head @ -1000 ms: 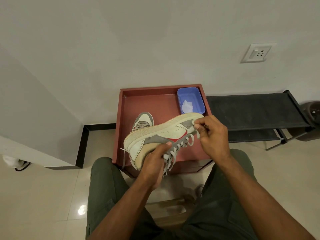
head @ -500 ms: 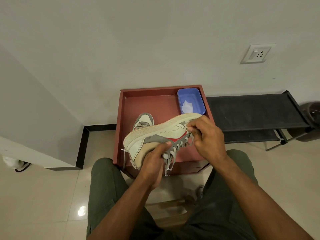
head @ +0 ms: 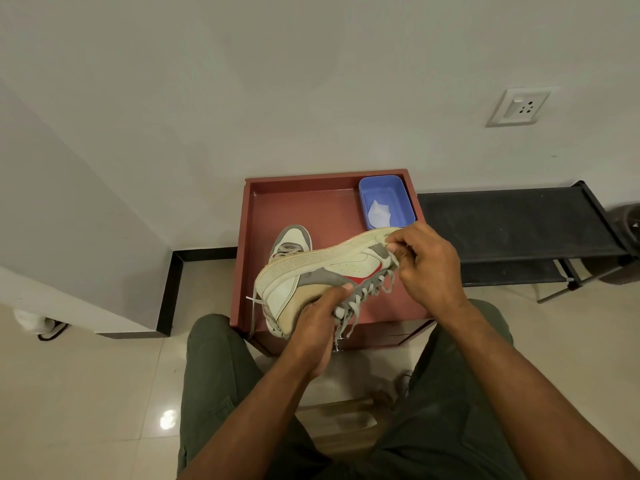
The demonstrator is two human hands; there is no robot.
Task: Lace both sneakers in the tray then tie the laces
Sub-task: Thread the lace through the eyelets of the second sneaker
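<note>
Sneaker [head: 332, 268] held on its side above the red tray [head: 252, 237], sole up, long axis running heel-left to toe-right. Left hand [head: 311, 323] grips the heel end by the laces [head: 349, 306] — right hand [head: 426, 268] pinches at the toe-end eyelets, probably a lace loop. Second sneaker [head: 291, 239] sits in the tray behind.

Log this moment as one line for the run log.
left hand: grips held sneaker | right hand: pinches lace at toe | second sneaker: in tray
</note>
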